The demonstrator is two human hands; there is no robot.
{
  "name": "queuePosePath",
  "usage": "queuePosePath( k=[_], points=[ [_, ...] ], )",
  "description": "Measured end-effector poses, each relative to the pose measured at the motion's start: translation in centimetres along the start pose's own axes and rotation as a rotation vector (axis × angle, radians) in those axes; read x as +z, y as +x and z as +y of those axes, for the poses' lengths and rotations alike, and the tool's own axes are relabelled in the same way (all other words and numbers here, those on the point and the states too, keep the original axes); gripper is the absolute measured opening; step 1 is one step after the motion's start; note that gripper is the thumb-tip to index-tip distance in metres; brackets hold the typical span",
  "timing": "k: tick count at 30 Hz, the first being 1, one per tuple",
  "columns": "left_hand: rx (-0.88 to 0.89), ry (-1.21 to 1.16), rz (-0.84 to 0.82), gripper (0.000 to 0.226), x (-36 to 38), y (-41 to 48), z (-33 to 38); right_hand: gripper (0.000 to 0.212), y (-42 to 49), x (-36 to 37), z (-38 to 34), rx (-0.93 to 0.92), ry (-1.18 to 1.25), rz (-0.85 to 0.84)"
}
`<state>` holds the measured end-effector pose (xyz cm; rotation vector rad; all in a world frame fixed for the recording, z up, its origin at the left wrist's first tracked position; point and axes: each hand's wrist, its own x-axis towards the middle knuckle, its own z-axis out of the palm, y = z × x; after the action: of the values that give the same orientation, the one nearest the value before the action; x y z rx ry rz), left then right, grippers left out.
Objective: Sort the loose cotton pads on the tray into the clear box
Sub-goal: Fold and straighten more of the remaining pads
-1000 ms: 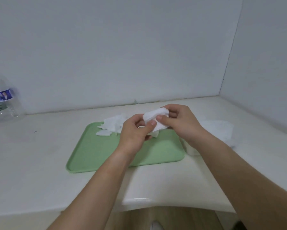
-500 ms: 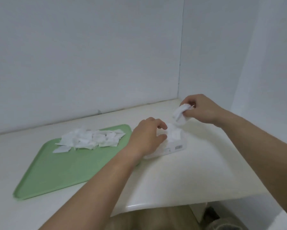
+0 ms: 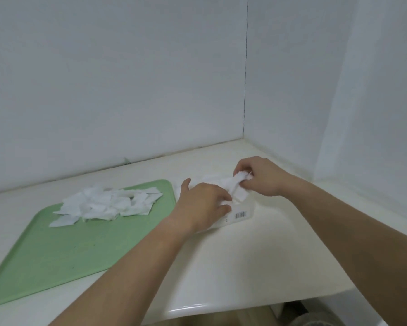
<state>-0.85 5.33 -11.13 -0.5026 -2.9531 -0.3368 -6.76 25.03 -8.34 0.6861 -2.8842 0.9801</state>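
A pile of loose white cotton pads (image 3: 108, 204) lies at the far end of the green tray (image 3: 63, 250). To the tray's right stands the clear box (image 3: 241, 216), with a barcode label on its near side. My left hand (image 3: 203, 205) rests on top of the box and hides most of it, fingers curled over its near edge. Over the box, my right hand (image 3: 260, 177) pinches a small stack of white cotton pads (image 3: 236, 188) and holds it down at the box's opening. How many pads lie inside the box is hidden.
The white counter (image 3: 256, 260) ends in a rounded front edge near me. White walls meet in a corner (image 3: 244, 128) behind the box. A white panel (image 3: 374, 114) rises on the right.
My right hand has come down with the pad stack from above the counter onto the box. My left hand stays on the box. The view has turned a little further right.
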Motion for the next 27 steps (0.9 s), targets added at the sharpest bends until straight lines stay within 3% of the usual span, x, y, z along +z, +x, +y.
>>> queuePosePath(
  k=[11, 17, 27],
  points=[
    [-0.034, -0.109, 0.039, 0.029, 0.8, -0.7, -0.6, 0.027, 1.3, 1.5, -3.3, -0.03, -0.603, -0.364],
    [-0.028, -0.138, 0.057, 0.028, 0.6, -0.8, -0.5, 0.027, 2.2, 2.2, -2.8, -0.057, -0.644, -0.156],
    [-0.027, -0.114, 0.029, 0.034, -0.3, -1.3, -0.1, 0.02, 1.5, 2.4, -2.4, -0.011, -0.775, -0.062]
  ],
)
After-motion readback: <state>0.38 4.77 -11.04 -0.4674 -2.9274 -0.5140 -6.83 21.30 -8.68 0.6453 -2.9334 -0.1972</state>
